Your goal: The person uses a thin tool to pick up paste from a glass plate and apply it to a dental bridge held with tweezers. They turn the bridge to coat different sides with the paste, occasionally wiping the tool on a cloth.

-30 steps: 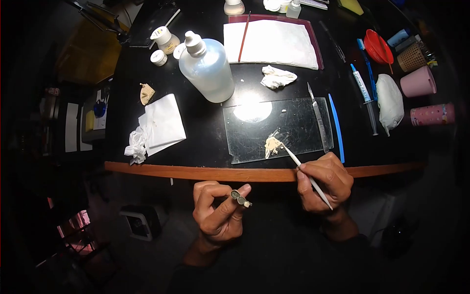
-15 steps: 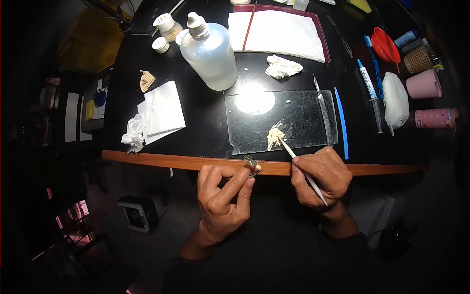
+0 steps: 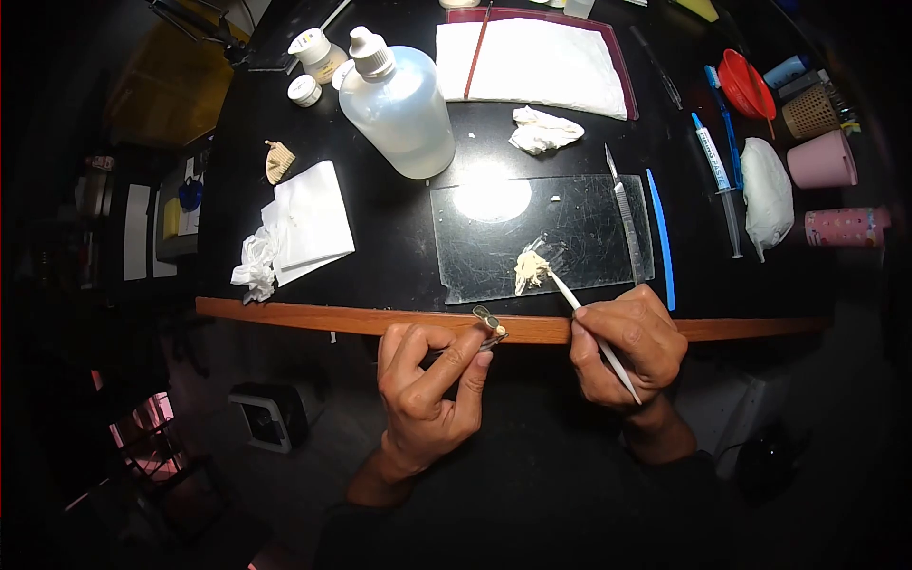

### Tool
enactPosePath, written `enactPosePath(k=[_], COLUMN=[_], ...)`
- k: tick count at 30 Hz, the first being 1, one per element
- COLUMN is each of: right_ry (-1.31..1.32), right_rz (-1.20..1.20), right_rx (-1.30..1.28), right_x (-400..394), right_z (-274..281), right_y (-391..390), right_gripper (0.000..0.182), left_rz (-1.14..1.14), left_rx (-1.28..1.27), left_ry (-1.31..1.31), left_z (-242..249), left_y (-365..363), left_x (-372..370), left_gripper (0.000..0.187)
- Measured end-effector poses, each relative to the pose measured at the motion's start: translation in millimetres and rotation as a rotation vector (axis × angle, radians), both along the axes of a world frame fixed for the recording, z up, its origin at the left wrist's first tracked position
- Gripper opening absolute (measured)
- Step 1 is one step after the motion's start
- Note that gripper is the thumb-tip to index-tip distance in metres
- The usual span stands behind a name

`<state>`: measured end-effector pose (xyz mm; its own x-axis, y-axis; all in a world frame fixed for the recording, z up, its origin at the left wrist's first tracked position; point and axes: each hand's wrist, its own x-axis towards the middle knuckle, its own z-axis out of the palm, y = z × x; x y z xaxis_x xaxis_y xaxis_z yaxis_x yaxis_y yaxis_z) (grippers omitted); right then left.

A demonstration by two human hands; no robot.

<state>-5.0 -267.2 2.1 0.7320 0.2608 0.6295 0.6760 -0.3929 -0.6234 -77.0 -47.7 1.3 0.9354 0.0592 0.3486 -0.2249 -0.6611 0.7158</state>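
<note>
Below the table edge, my left hand (image 3: pixel 432 389) is closed, pinching a small wire-framed piece (image 3: pixel 491 324) with cream material on it between thumb and fingers. My right hand (image 3: pixel 629 347) holds a thin white stick (image 3: pixel 608 351) like a pen. The stick's upper tip is at the right side of a cream paste mound (image 3: pixel 532 270). That paste lies on a scratched glass plate (image 3: pixel 475 247) near the front edge. A metal scalpel (image 3: pixel 627 218) rests along the plate's right side, and a blue plastic tool (image 3: pixel 661 237) lies beside it.
A large clear bottle (image 3: pixel 404 119) stands behind the plate. White folded paper (image 3: pixel 313 218) and a crumpled tissue (image 3: pixel 255 269) are at left. Another crumpled tissue (image 3: pixel 543 130) lies behind the plate. At right are a paste syringe (image 3: pixel 714 171), red bowl (image 3: pixel 743 87) and pink cup (image 3: pixel 823 160).
My right hand and the stick have shifted slightly right and down, the tip moving toward the paste's right edge. The view has shifted slightly. Both hands keep their hold.
</note>
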Motion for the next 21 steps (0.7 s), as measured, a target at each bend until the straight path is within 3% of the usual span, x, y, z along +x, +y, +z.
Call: enactPosePath(k=[15, 21], right_ry=[-0.022, 0.039], right_rz=[0.016, 0.082], right_rx=[-0.017, 0.093], right_x=[2.6, 2.6], right_z=[-0.8, 2.4], right_y=[1.4, -5.0], right_gripper=[0.026, 0.024], left_rz=[-0.009, -0.003], left_rx=[0.02, 0.021], left_ry=[0.013, 0.021], left_z=[0.3, 0.9], left_y=[0.4, -0.2], left_x=[0.5, 0.1], left_gripper=[0.028, 0.028])
